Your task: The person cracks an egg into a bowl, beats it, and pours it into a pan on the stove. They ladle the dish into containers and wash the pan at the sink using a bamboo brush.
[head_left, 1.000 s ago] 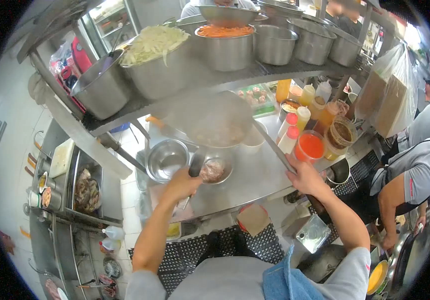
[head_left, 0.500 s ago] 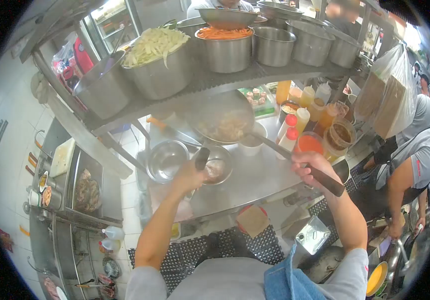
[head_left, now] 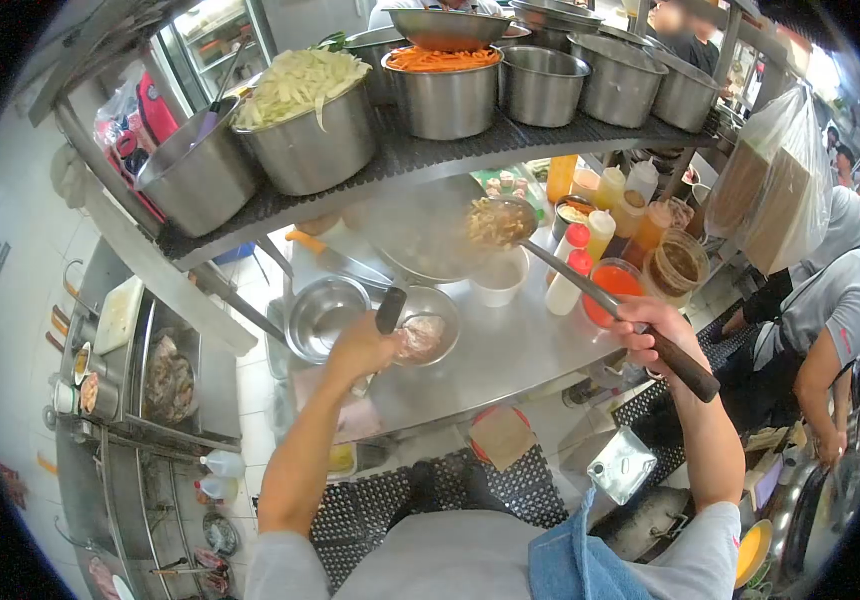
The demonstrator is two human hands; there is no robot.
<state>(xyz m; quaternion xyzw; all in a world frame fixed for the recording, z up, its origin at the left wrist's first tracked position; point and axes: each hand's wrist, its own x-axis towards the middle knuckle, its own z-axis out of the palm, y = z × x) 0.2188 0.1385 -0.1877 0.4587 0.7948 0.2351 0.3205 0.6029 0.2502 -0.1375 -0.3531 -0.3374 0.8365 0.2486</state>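
Note:
My left hand is wrapped round a black handle that lines up with the near side of the wok; it looks like the wok's own. Steam blurs the wok's inside. My right hand grips the dark wooden handle of a metal ladle. Chopped browned food fills the ladle's bowl, held up by the wok's right rim. A white tub stands just below the ladle. Close to my left hand are a steel bowl with pale raw meat and another steel bowl.
Steel pots of shredded cabbage and carrot strips line a shelf above the counter. Squeeze bottles and an orange-red sauce container stand at right. A knife lies left of the wok. A co-worker stands at far right.
The ladle has come up out of the wok, loaded with food, to its right rim. My right hand has moved a little right; my left hand has shifted slightly left.

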